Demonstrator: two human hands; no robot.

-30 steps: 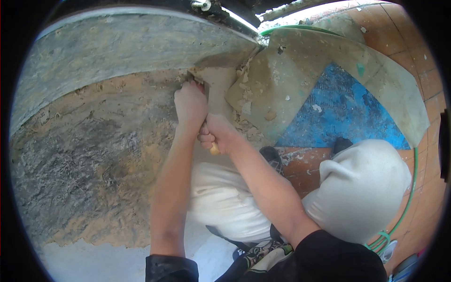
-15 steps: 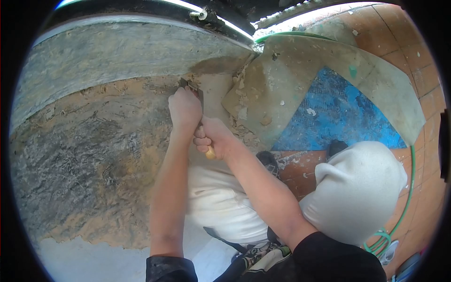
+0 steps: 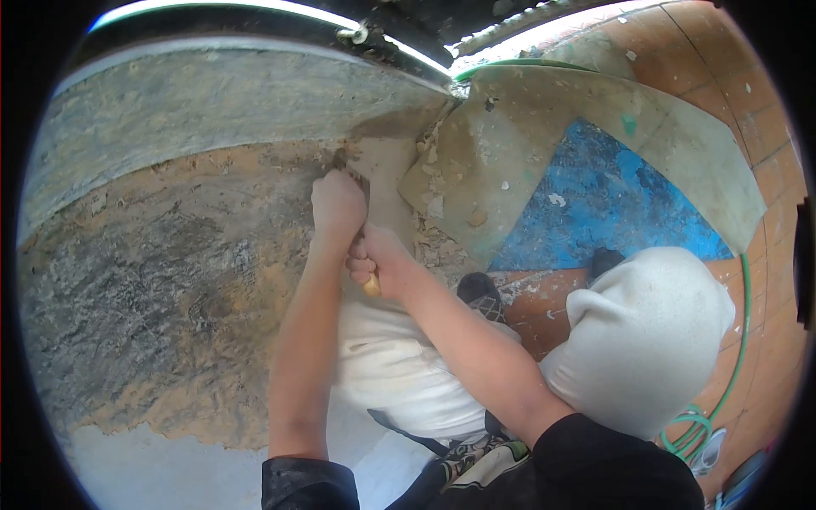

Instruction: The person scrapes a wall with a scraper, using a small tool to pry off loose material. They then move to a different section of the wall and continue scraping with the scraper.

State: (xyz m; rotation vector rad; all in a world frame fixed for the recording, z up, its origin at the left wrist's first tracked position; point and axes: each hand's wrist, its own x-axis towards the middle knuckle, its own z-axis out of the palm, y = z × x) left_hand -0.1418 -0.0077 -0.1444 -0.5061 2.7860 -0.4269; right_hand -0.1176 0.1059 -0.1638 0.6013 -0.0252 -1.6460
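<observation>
Both my hands are closed on one scraper (image 3: 365,185), which has a dark flat blade and a yellow handle end. My left hand (image 3: 338,206) is wrapped over the blade part and hides much of it. Below it, my right hand (image 3: 382,259) grips the handle, whose yellow butt pokes out under the fingers. The blade's far end lies against the rough surface, at the border between a tan strip and the grey-green band (image 3: 229,93). Dark, crumbly patches (image 3: 161,263) cover the surface to the left.
A stiff beige sheet (image 3: 510,110) with a blue triangle (image 3: 620,200) lies to the right over terracotta tiles (image 3: 680,51), with flakes on it. A green hose (image 3: 746,323) runs at far right. My knees in pale trousers (image 3: 642,340) are close by.
Both hands and the scraper have shifted slightly down, toward me, and the blade shows less beyond the left hand. The grip is the same.
</observation>
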